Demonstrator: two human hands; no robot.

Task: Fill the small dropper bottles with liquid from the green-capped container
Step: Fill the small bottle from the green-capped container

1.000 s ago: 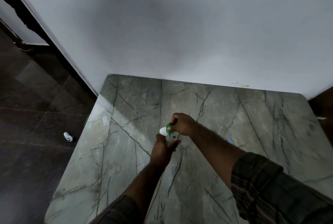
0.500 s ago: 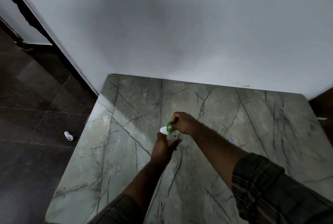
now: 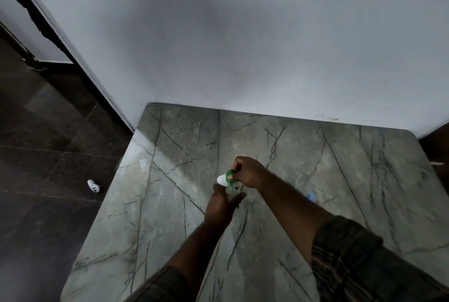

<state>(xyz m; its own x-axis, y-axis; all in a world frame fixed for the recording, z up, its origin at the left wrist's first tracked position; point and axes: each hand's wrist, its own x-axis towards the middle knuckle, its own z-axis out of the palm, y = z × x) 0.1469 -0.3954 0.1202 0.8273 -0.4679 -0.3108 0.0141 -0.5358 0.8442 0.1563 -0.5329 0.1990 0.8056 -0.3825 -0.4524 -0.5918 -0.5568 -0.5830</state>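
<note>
My right hand [image 3: 249, 172] grips a white container with a green band [image 3: 224, 178], tipped sideways over the middle of the marble table [image 3: 352, 180]. Just below it my left hand [image 3: 222, 204] is closed around a small clear dropper bottle [image 3: 233, 190], mostly hidden by my fingers. The container's end sits right above the bottle's mouth. Whether liquid flows cannot be seen.
A small blue-topped item [image 3: 310, 196] and a thin white curved piece [image 3: 299, 178] lie on the table right of my right forearm. A white gadget [image 3: 93, 186] lies on the dark floor to the left. The wall [image 3: 243, 46] rises at the table's far edge.
</note>
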